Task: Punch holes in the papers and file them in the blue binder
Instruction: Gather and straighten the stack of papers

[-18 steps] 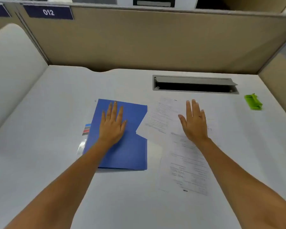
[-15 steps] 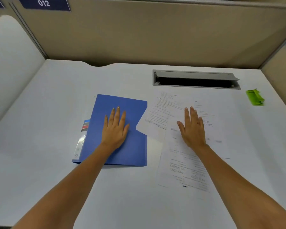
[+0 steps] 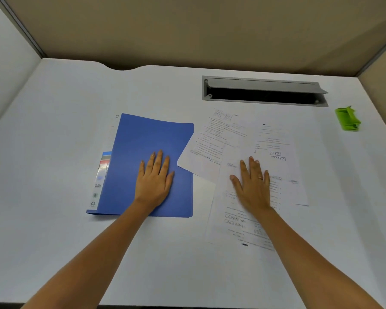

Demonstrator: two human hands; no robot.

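— What is laid out on the tabletop (image 3: 54,230)?

— A closed blue binder (image 3: 147,148) is seen left of centre, lying flat. Its long axis runs from the near edge toward the far partition, tilted slightly so that the far end leans right. The spine, with a printed label (image 3: 101,175), is turned to the left, and the opening edge faces right.

— And the papers?

— Several printed papers (image 3: 243,139) are spread just right of the binder, overlapping one another. One sheet's corner is laid over the binder's right edge. The nearest sheet is set lengthwise toward the viewer, its print upside down; the far sheets are skewed at angles.

— Where are the hands placed?

— The left hand (image 3: 154,181) is rested palm down on the binder's cover, its fingers (image 3: 158,161) straight, close together and pointed away from the viewer. The right hand (image 3: 252,186) is pressed flat on the papers, fingers straight, thumb spread to the left. A ring (image 3: 260,178) is worn on it. Nothing is gripped by either hand.

— Is anything else present?

— A green hole punch (image 3: 347,119) is found at the far right, well apart from the papers. A grey cable slot (image 3: 263,91) is set into the tabletop beyond the papers.
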